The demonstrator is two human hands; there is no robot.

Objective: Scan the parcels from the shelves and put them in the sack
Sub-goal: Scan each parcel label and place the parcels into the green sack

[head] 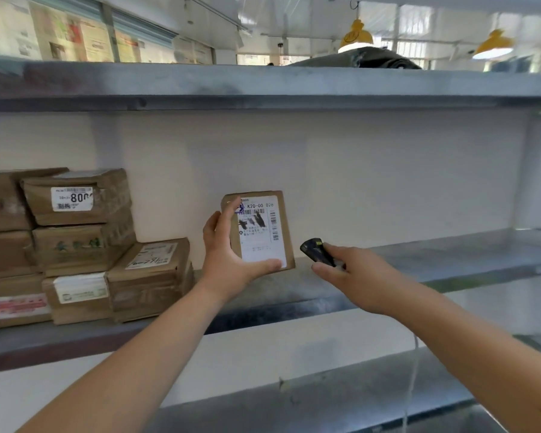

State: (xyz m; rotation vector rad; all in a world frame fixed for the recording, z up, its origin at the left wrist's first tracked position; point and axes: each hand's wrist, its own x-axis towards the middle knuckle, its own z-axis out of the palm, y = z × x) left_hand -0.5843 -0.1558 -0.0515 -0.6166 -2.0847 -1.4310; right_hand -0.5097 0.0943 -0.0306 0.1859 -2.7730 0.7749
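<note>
A small brown cardboard parcel [263,226] with a white shipping label stands upright over the middle shelf [419,260], its label facing me. My left hand [228,254] grips it from the left, thumb under its lower edge and fingers at its top left corner. My right hand [356,276] holds a small black scanner [316,251] just right of the parcel, its head pointing toward the label. No sack is in view.
Several brown parcels [85,245] are stacked at the left end of the middle shelf. An upper metal shelf [263,85] runs overhead with a dark bundle [363,59] on top. A lower shelf [325,398] lies below my arms. A white cord [414,370] hangs by my right forearm.
</note>
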